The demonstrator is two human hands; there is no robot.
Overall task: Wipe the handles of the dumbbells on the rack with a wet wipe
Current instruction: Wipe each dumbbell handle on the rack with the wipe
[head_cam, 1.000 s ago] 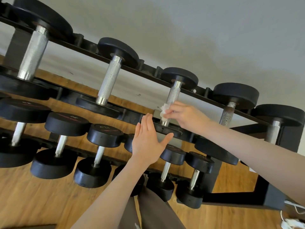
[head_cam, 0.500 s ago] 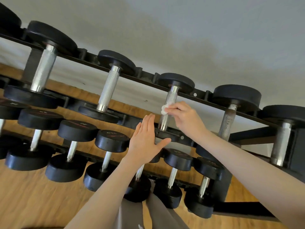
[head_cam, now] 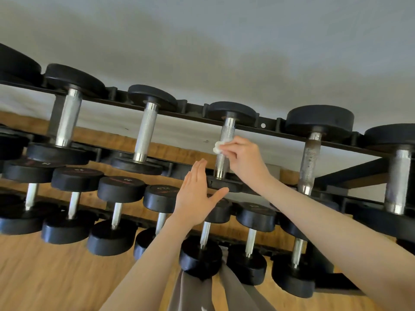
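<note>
A black rack (head_cam: 195, 113) carries two rows of black dumbbells with metal handles. My right hand (head_cam: 243, 160) pinches a small white wet wipe (head_cam: 218, 147) against the knurled handle (head_cam: 226, 135) of the middle dumbbell on the upper row, about halfway along it. My left hand (head_cam: 197, 196) has straight fingers and a spread thumb; its palm lies flat against the near black head (head_cam: 224, 184) of that same dumbbell. To the right, another upper handle (head_cam: 310, 162) looks dull and speckled.
The lower row holds several smaller dumbbells (head_cam: 119, 212) close below my arms. A wooden floor (head_cam: 45, 277) lies under the rack, a pale wall (head_cam: 224, 52) behind it. Grey trouser legs (head_cam: 195, 292) show at the bottom.
My right hand has slid the wipe up the handle, away from the near head. My left hand has stayed on the dumbbell head. The view has shifted, so the rack sits lower in frame.
</note>
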